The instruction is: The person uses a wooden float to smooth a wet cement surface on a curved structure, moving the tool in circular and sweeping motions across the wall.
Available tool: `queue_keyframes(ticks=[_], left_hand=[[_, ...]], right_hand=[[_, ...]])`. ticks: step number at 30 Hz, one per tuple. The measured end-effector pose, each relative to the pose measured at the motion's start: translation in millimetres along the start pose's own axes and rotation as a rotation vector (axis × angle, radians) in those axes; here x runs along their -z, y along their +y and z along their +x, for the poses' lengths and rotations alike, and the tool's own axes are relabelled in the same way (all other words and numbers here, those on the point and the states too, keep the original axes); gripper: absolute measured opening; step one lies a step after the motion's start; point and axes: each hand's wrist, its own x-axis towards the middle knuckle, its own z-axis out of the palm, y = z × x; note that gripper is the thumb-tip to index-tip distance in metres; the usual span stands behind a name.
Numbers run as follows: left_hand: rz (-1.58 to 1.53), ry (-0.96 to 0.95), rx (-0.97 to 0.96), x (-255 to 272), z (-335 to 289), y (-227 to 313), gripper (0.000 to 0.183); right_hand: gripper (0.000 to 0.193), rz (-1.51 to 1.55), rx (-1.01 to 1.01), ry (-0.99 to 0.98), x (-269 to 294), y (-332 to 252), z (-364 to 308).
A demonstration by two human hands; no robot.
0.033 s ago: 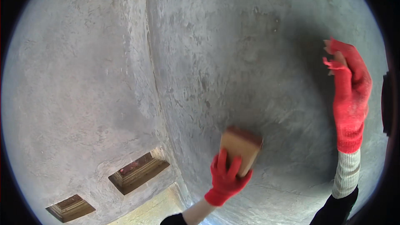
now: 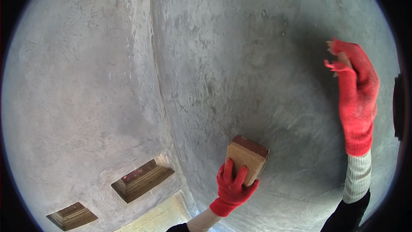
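My left hand [image 2: 234, 189], in a red knit glove, grips a block [image 2: 246, 159] at the lower centre. It looks like a sanding block: tan on the side under my fingers, with a dark reddish-brown layer along its far edge. The block is at the grey plastered wall [image 2: 206, 60]; whether it touches cannot be seen. On the right is my right hand [image 2: 356, 94], also red-gloved, raised near the wall. Its fingers are stretched and slightly bent, with the thumb apart and bare fingertips showing through torn glove ends. Nothing shows in it.
An inner corner seam [image 2: 156, 60] runs down left of centre, where a second grey wall [image 2: 77, 81] meets the first. Two rectangular openings, one larger [image 2: 143, 182] and one smaller [image 2: 73, 217], sit low in that left wall. A dark object [image 2: 398, 107] shows at the right rim.
The block and my left hand have shifted slightly downward, and more of the reddish-brown edge shows. My right hand has moved a little to the left.
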Motion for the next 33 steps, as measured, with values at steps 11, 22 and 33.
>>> queue_keyframes(ticks=[11, 22, 33], left_hand=[[0.035, 0.160, 0.029, 17.6, 193.9, -21.0, 0.077], [0.049, 0.137, 0.068, 14.6, 189.2, -62.7, 0.082], [0.048, 0.033, 0.052, 2.4, -37.3, -45.9, 0.094]], right_hand=[[0.007, -0.255, 0.203, -0.115, -23.6, 7.4, -8.6], [0.010, -0.290, 0.147, -0.140, -25.1, 17.4, -16.4], [0.010, -0.317, 0.189, -0.127, -19.8, 16.8, -16.1]])
